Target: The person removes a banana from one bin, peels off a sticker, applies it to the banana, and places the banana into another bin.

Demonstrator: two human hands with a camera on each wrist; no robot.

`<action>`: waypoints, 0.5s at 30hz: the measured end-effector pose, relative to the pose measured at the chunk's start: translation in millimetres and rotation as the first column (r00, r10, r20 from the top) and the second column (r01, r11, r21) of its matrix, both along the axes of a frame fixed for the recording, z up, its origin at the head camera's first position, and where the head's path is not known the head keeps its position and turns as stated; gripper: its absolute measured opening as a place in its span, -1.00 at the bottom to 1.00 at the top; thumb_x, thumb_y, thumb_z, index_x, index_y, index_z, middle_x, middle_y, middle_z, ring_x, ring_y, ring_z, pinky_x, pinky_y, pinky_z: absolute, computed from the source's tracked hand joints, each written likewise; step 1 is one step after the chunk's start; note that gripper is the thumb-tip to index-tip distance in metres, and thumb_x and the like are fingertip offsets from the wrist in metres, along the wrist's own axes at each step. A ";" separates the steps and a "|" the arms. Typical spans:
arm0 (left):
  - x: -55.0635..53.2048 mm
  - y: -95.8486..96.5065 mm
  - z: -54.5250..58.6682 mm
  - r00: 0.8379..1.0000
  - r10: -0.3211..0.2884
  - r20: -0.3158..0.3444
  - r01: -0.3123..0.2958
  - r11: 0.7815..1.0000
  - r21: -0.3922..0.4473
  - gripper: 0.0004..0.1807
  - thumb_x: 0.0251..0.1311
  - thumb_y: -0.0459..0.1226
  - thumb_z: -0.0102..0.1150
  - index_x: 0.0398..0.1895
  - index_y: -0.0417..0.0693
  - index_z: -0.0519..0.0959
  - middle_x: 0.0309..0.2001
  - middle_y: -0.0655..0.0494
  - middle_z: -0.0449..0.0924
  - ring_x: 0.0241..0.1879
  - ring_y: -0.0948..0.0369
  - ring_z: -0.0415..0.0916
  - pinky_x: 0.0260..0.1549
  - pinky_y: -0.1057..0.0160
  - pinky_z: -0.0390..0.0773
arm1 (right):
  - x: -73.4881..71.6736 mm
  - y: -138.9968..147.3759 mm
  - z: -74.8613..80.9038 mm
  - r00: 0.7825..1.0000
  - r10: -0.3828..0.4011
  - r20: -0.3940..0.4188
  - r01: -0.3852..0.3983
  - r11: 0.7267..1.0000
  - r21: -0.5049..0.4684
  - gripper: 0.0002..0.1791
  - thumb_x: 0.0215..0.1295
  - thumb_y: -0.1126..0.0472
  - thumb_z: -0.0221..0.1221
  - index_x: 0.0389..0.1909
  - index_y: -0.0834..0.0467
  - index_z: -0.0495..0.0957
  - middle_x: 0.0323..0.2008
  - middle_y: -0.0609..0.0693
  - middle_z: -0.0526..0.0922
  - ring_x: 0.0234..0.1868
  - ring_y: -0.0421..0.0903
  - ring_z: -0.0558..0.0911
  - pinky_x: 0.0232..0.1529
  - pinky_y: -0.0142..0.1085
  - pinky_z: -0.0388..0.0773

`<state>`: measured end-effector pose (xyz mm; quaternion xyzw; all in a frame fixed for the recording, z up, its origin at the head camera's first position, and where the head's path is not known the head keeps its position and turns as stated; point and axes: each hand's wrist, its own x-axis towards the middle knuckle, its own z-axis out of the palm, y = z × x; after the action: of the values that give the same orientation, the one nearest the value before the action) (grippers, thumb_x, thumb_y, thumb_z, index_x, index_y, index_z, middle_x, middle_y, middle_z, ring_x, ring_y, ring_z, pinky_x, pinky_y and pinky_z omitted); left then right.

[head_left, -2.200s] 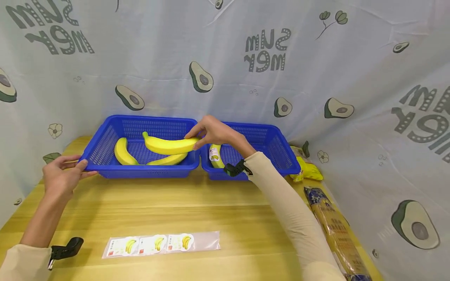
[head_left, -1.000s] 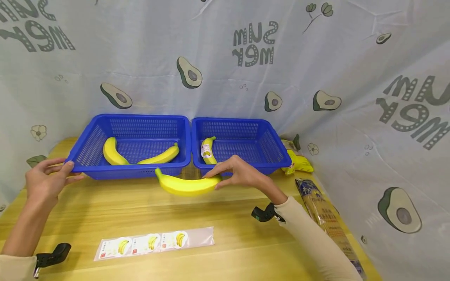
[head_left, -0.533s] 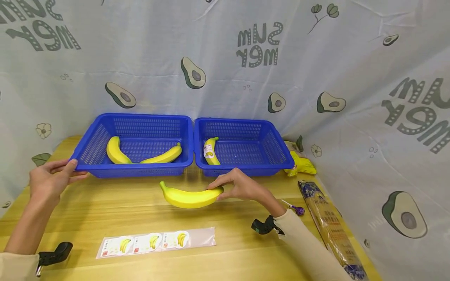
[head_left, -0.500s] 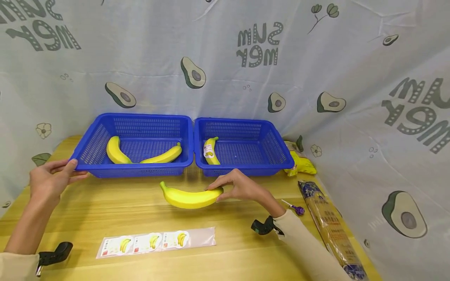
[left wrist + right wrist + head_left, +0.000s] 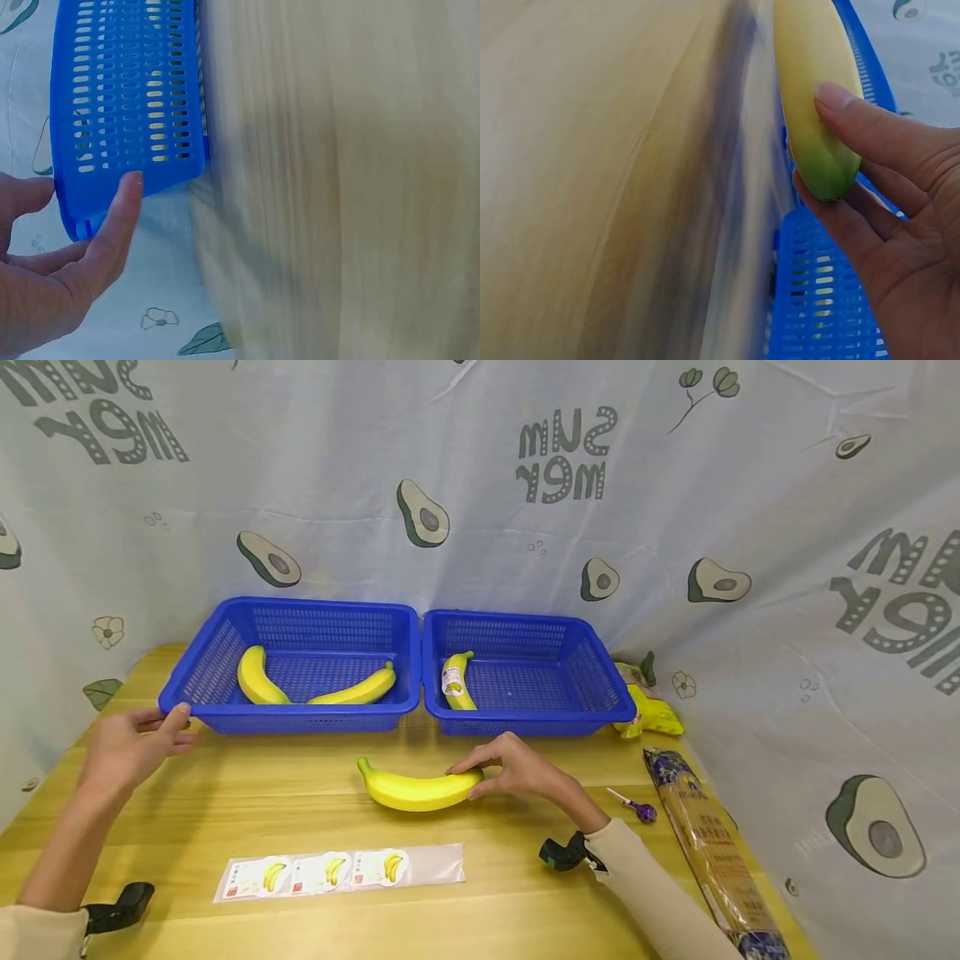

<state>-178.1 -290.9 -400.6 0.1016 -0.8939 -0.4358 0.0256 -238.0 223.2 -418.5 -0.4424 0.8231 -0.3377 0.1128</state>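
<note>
My right hand [image 5: 517, 768] pinches the blunt end of a banana [image 5: 416, 792] between thumb and fingers; the stem points left. It is low over the table in front of the baskets; whether it touches the wood I cannot tell. The right wrist view shows the thumb on the yellow skin near its green tip [image 5: 826, 176]. At the front left corner of the left blue basket [image 5: 300, 711], my left hand [image 5: 131, 747] holds the rim between thumb and fingers. Inside lie two bananas, one upright-curved [image 5: 258, 677], the other slanting [image 5: 356, 687].
Beside it stands the right blue basket [image 5: 525, 717], holding a banana with a sticker [image 5: 456, 681]. A strip of banana labels [image 5: 341, 872] lies on the table [image 5: 525, 893]. To the right are a lollipop [image 5: 643, 812], a long brown packet [image 5: 708, 843] and a yellow packet [image 5: 652, 714].
My right hand has lifted the banana out of the left basket, over its front rim, and lowered it toward the table. The left hand has stayed at the basket corner.
</note>
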 end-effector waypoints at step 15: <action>15.5 78.8 -11.4 0.853 -0.511 -0.111 0.482 0.851 -0.208 -0.65 0.48 -0.23 0.36 0.10 -0.38 0.70 -0.08 0.01 0.79 -0.12 0.07 0.72 -0.17 0.20 0.74 | 1.0 0.7 -11.5 0.999 -0.018 0.040 0.018 1.000 -0.009 -0.60 0.20 0.39 0.54 0.09 0.25 0.80 0.04 0.09 0.83 0.12 0.02 0.80 0.17 -0.32 0.70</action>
<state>-162.6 -212.1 -411.9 -0.1716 -0.9189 -0.3552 -0.0070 -236.9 223.9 -430.0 -0.4288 0.8229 -0.3515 0.1242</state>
